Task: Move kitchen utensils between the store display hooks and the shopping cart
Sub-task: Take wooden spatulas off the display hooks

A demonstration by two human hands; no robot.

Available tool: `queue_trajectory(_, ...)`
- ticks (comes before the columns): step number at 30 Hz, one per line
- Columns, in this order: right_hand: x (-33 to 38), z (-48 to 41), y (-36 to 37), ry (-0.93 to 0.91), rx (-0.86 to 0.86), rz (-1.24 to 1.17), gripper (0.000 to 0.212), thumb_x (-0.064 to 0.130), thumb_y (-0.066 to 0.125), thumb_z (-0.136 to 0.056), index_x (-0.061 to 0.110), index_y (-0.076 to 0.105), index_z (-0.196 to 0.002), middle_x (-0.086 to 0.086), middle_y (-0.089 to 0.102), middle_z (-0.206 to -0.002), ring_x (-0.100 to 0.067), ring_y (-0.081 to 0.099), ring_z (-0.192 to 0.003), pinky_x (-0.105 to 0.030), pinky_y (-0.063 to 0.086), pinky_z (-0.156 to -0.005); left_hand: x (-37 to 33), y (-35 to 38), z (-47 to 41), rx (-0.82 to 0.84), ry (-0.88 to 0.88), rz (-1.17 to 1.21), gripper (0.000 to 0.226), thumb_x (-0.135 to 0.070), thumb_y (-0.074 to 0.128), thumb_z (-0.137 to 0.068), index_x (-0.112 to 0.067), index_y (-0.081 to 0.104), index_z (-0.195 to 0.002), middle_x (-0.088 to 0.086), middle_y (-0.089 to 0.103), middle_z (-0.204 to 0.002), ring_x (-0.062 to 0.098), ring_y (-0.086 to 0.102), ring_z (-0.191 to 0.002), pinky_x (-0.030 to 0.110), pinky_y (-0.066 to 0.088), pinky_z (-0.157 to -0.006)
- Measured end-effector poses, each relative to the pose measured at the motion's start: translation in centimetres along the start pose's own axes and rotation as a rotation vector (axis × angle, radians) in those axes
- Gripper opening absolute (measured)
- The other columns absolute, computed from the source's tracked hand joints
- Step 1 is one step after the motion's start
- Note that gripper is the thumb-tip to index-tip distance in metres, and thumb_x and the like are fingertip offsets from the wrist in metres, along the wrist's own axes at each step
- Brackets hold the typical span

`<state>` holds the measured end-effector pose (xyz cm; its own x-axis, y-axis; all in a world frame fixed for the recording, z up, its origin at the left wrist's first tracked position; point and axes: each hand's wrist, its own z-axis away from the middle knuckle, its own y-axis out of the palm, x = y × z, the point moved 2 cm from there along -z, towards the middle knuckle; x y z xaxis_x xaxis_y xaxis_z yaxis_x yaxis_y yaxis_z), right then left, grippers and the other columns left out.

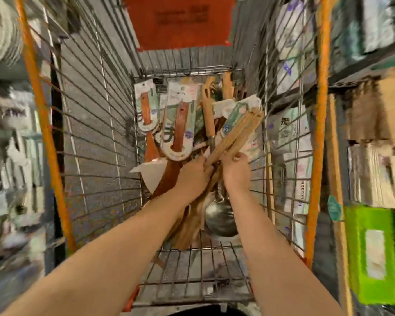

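Left hand [195,173] and right hand [235,171] both look clamped on the bottom end of the pale bamboo-stick bundle with green card label [242,131], deep in the orange-framed wire shopping cart [96,124], so I reckon lifting it tilted could snag its top on the right-side wires and spill sticks.

- Orange panel [180,21], 12 o'clock: dark print lines, too blurred to read.
- Utensil card [180,96], centre: printed word, smeared, unreadable.
- Shelf packages [285,128], 3 o'clock: characters, illegible.

Even, bright indoor light; heavy motion blur and wide-angle stretching smear the edges, centre sharper.
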<state>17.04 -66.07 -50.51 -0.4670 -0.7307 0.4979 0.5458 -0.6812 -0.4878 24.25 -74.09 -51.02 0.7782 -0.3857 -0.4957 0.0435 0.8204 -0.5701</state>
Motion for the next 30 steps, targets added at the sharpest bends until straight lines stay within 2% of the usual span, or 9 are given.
queue_trajectory(6,0.5,-0.4,1.2,0.054,0.012,-0.165,0.060,0.050,0.063,-0.082,0.008,0.048,-0.121,-0.008,0.063,-0.114,-0.028,0.062,-0.102,-0.046,0.051,-0.088,-0.8,0.8,0.2,0.148,-0.036,0.058,0.037,-0.026,0.045,-0.097,-0.006,0.044,-0.128,0.016,0.062,-0.114,0.031,0.058,-0.106,0.032,0.042,-0.082)
queue_trajectory(13,1.6,0.9,0.2,-0.036,0.054,-0.195,0.041,0.032,0.056,-0.092,0.007,0.052,-0.124,-0.011,0.061,-0.120,-0.030,0.058,-0.111,-0.044,0.047,-0.096,-1.7,0.2,2.3,0.151,-0.046,0.076,0.040,-0.029,0.039,-0.099,-0.016,0.040,-0.137,0.009,0.061,-0.122,0.025,0.057,-0.112,0.031,0.044,-0.090)
queue_trajectory(15,2.3,1.9,-0.7,-0.101,0.052,-0.229,0.040,0.031,0.054,-0.094,0.006,0.050,-0.126,-0.011,0.060,-0.120,-0.027,0.059,-0.109,-0.037,0.048,-0.094,-2.4,-0.5,3.4,0.093,-0.015,0.111,0.035,-0.030,0.040,-0.099,-0.015,0.046,-0.130,0.010,0.063,-0.115,0.026,0.060,-0.105,0.030,0.047,-0.085)
queue_trajectory(18,4.1,4.2,-2.8,-0.188,0.045,-0.357,0.028,0.023,0.053,-0.096,0.008,0.050,-0.118,-0.004,0.062,-0.098,-0.012,0.062,-0.079,-0.014,0.050,-0.064,-3.9,-2.2,5.2,0.078,0.000,0.310,0.035,-0.033,0.041,-0.099,-0.018,0.048,-0.129,0.000,0.064,-0.101,0.017,0.061,-0.090,0.017,0.044,-0.068)
queue_trajectory(19,4.7,5.1,-3.6,-0.200,0.048,-0.426,0.024,0.022,0.053,-0.096,0.009,0.050,-0.116,-0.004,0.061,-0.091,-0.011,0.061,-0.072,-0.015,0.049,-0.059,-4.7,-3.0,6.0,0.095,0.011,0.410,0.038,-0.040,0.044,-0.097,-0.018,0.053,-0.126,0.000,0.064,-0.099,0.018,0.061,-0.090,0.018,0.043,-0.068)
queue_trajectory(21,5.7,7.1,-5.0,-0.210,0.062,-0.553,0.020,0.022,0.051,-0.096,0.010,0.049,-0.112,-0.005,0.059,-0.084,-0.017,0.060,-0.070,-0.027,0.051,-0.064,-6.4,-4.5,8.0,0.128,0.048,0.576,0.048,-0.059,0.048,-0.086,-0.018,0.064,-0.105,0.004,0.064,-0.091,0.022,0.059,-0.088,0.024,0.045,-0.074)
queue_trajectory(24,7.0,11.0,-7.0,-0.228,0.028,-0.699,0.010,0.019,0.047,-0.098,0.010,0.049,-0.101,-0.002,0.052,-0.069,-0.013,0.053,-0.058,-0.033,0.047,-0.063,-8.5,-6.5,12.1,0.122,0.138,0.685,0.033,-0.039,0.042,-0.099,-0.013,0.062,-0.104,-0.001,0.060,-0.076,0.009,0.059,-0.065,0.012,0.045,-0.054)
queue_trajectory(27,8.3,16.2,-9.2,-0.325,-0.047,-0.813,0.015,0.016,0.044,-0.099,0.013,0.045,-0.084,-0.002,0.046,-0.063,-0.012,0.045,-0.052,-0.029,0.043,-0.054,-10.0,-8.2,17.1,0.099,0.305,0.659,0.036,-0.039,0.039,-0.098,-0.017,0.056,-0.076,0.003,0.056,-0.069,0.015,0.054,-0.059,0.027,0.045,-0.061)
queue_trajectory(30,8.6,21.0,-11.1,-0.435,-0.054,-0.853,0.015,0.018,0.044,-0.100,0.009,0.045,-0.087,-0.003,0.047,-0.066,-0.013,0.046,-0.052,-0.025,0.045,-0.049,-10.8,-9.6,21.4,0.098,0.399,0.660,0.040,-0.041,0.038,-0.098,-0.017,0.053,-0.070,0.001,0.053,-0.064,0.014,0.050,-0.057,0.026,0.044,-0.055)
